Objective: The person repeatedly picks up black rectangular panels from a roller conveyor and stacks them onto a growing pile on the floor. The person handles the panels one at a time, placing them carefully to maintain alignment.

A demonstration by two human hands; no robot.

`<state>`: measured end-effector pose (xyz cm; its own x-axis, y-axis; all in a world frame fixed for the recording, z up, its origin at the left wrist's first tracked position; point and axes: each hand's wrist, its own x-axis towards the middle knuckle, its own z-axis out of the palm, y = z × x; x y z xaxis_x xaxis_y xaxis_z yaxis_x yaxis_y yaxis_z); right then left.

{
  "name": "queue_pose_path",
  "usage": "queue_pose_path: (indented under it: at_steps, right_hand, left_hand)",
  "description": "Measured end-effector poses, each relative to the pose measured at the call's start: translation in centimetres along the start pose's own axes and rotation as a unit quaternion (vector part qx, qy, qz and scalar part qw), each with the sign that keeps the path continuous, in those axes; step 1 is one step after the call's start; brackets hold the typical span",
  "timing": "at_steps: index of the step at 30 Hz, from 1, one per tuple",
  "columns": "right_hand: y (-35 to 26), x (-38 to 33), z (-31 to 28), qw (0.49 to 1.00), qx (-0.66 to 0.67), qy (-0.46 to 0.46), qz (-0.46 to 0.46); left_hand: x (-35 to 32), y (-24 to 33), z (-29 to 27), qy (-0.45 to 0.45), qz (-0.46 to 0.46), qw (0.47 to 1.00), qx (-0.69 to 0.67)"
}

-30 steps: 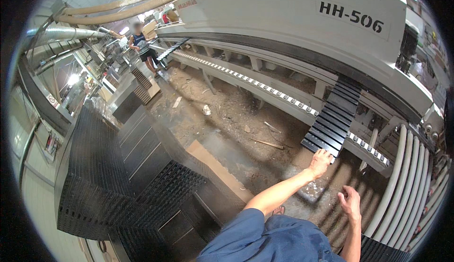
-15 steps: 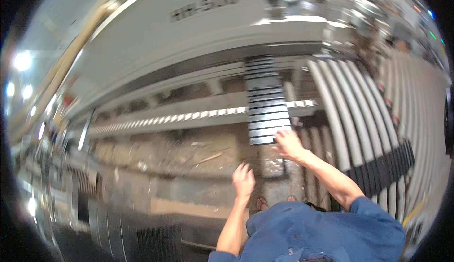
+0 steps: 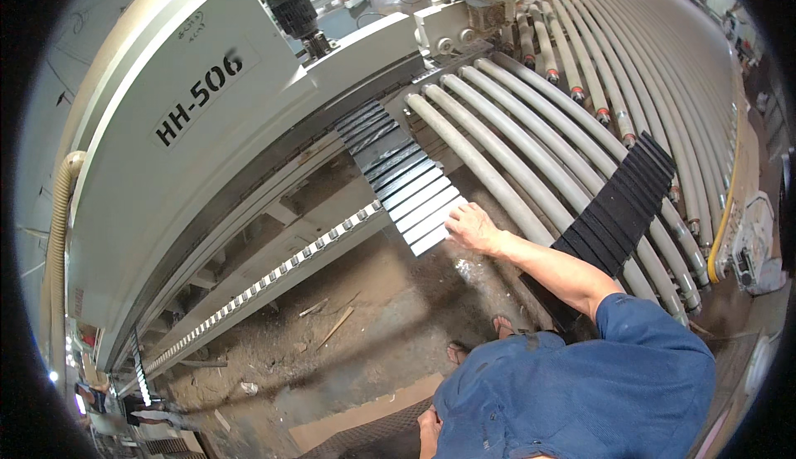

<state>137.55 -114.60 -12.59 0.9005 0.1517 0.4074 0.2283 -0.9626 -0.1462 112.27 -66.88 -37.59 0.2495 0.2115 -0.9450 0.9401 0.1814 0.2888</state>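
A long slatted panel point(image 3: 414, 198), with dark grooves and glossy strips, reaches out from the side of a large grey machine point(image 3: 240, 127). My right hand point(image 3: 473, 228) is at its near right corner, fingers curled round the edge. Down at my left side, close to the blue shirt, is my left hand point(image 3: 428, 422); its fingers are mostly hidden and I see nothing in it. Another slatted panel point(image 3: 618, 198), matte black, lies across the grey rollers point(image 3: 497, 165) to the right.
A toothed white track point(image 3: 282, 268) runs along the machine toward the far lower left. Wood scraps point(image 3: 336, 326) and dust litter the floor beneath. More rollers point(image 3: 663, 102) curve away at the right. A flat brown sheet point(image 3: 365, 413) lies near my feet.
My view has swung to the right, and the machine now appears slanted. My left hand has dropped back beside my body. My right hand stays at the slatted panel's near corner.
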Motion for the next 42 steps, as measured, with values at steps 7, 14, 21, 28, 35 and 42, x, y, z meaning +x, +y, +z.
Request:
queue_pose_path:
  at_steps: [7, 14, 21, 28, 35, 42]
  right_hand:
    - [5.4, -2.1, -1.6, 0.998, 0.023, 0.025, 0.044]
    - [10.7, -4.7, -3.6, 0.994, 0.026, 0.041, 0.099]
    - [16.7, -6.5, -5.0, 0.987, 0.069, 0.078, 0.126]
    - [22.5, -8.6, -6.6, 0.980, 0.094, 0.064, 0.162]
    - [27.5, -10.3, -8.1, 0.981, 0.079, 0.112, 0.138]
    - [24.1, -10.5, -8.4, 0.990, 0.004, 0.065, 0.122]
  left_hand:
    - [4.1, 5.1, 0.6, -0.314, 0.044, 0.948, -0.001]
    - [-5.6, 8.8, 6.8, -0.106, 0.162, 0.979, 0.056]
    - [-5.8, 5.0, 5.9, -0.038, 0.097, 0.989, 0.104]
    - [-9.3, 4.1, 6.9, 0.005, 0.061, 0.985, 0.159]
    - [-10.9, 5.2, 9.0, -0.076, 0.086, 0.980, 0.164]
    - [-12.7, 6.2, 12.0, -0.061, 0.182, 0.953, 0.234]
